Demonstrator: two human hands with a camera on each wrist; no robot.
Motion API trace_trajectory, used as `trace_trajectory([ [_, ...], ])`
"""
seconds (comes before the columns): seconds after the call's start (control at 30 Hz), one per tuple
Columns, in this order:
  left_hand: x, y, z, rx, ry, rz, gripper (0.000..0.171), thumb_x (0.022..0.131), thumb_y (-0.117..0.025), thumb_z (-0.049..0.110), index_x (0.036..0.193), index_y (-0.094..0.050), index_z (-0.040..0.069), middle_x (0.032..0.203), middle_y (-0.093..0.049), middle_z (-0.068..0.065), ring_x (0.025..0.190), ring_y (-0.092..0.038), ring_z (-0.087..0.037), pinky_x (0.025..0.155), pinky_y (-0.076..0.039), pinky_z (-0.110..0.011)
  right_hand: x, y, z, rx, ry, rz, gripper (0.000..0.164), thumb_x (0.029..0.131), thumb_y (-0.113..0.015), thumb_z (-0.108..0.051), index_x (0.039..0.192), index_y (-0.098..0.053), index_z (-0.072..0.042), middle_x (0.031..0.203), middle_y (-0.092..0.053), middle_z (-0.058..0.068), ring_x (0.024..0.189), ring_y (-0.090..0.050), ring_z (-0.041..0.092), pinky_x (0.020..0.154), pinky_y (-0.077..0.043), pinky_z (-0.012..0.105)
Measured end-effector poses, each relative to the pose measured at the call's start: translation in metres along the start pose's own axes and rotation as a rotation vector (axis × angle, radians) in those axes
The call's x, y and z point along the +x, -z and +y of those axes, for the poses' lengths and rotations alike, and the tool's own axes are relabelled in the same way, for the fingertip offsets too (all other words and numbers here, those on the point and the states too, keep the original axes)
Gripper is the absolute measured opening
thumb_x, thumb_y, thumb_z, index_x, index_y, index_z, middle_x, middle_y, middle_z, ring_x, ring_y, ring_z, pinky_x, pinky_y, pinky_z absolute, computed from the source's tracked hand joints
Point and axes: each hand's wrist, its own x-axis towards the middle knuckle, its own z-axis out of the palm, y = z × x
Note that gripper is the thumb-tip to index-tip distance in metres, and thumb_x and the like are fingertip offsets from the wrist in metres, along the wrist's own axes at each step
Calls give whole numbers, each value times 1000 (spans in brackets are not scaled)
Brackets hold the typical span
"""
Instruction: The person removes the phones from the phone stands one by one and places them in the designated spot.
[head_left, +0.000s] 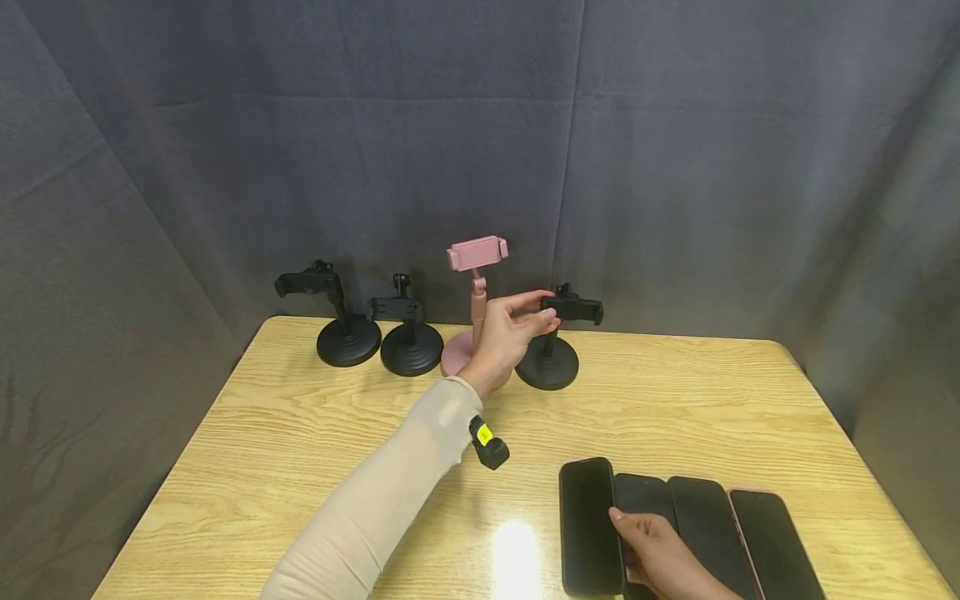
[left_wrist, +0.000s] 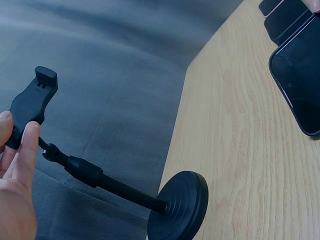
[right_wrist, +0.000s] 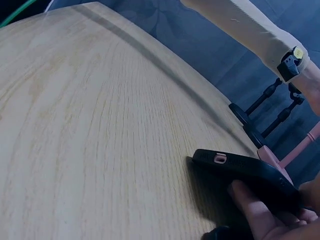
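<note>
My left hand [head_left: 506, 337] pinches the left end of the clamp on the rightmost black phone stand [head_left: 549, 371]. In the left wrist view, the thumb and fingers hold one end of the clamp [left_wrist: 31, 102], and the stand's round base [left_wrist: 182, 207] sits at the table edge. At the front, a black smartphone [head_left: 588, 525] is gripped along its right side by my right hand [head_left: 663, 554]. The right wrist view shows the phone's end [right_wrist: 240, 167] raised off the table, with fingers underneath; part of the hand is cut off.
Two black phone stands [head_left: 348, 340] [head_left: 411, 348] and a pink phone stand [head_left: 477, 252] line the back edge of the wooden table [head_left: 300, 467]. Three more smartphones [head_left: 705, 525] lie side by side at the front right. Grey curtains [head_left: 480, 125] surround the table.
</note>
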Motion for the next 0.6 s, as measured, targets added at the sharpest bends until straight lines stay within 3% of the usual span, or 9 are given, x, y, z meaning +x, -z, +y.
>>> trace_trajectory([
  [0.1, 0, 0, 0, 4, -4, 0, 36, 93, -65, -6, 129, -63, -8, 121, -67, -32, 78, -70, -1, 87, -61, -28, -2, 0, -2, -43, -26, 43, 47, 111, -39, -34, 91, -71, -6, 95, -78, -1, 90, -75, 11, 85, -62, 33],
  [0.2, 0, 0, 0, 9, -5, -1, 36, 93, -66, -6, 129, -63, -8, 122, -67, -32, 79, -70, 0, 88, -61, -28, -2, -1, -3, -111, -55, 89, 49, 110, -42, -35, 66, -58, -18, 75, -71, -10, 71, -68, 4, 78, -62, 28],
  [0.3, 0, 0, 0, 12, -4, -5, 36, 94, -66, -6, 130, -63, -8, 122, -67, -31, 79, -70, -1, 88, -61, -29, -3, -2, -4, -192, -55, 129, 51, 109, -44, -34, 60, -48, -22, 65, -64, -13, 63, -64, 0, 70, -61, 23],
  [0.4, -1, 0, 1, 20, -6, -7, 36, 94, -66, -5, 130, -63, -8, 124, -67, -30, 81, -70, -1, 89, -61, -29, -3, -3, -5, -264, -6, 139, 60, 109, -45, -30, 59, -42, 2, 62, -64, -8, 59, -67, 4, 61, -60, 23],
  [0.5, -1, 0, 1, 28, -10, -3, 36, 94, -66, -4, 129, -63, -7, 124, -67, -29, 81, -71, -1, 88, -61, -29, -3, -4, -6, -328, 44, 131, 64, 110, -45, -27, 71, -37, 24, 56, -61, -6, 51, -64, 5, 55, -59, 23],
  [0.6, -1, 0, 1, 25, -8, -3, 36, 94, -66, -5, 129, -63, -8, 124, -67, -29, 81, -71, -1, 87, -61, -28, -3, -5, -6, -370, 49, 122, 63, 109, -46, -26, 75, -43, 27, 51, -59, -5, 44, -59, 4, 48, -54, 21],
])
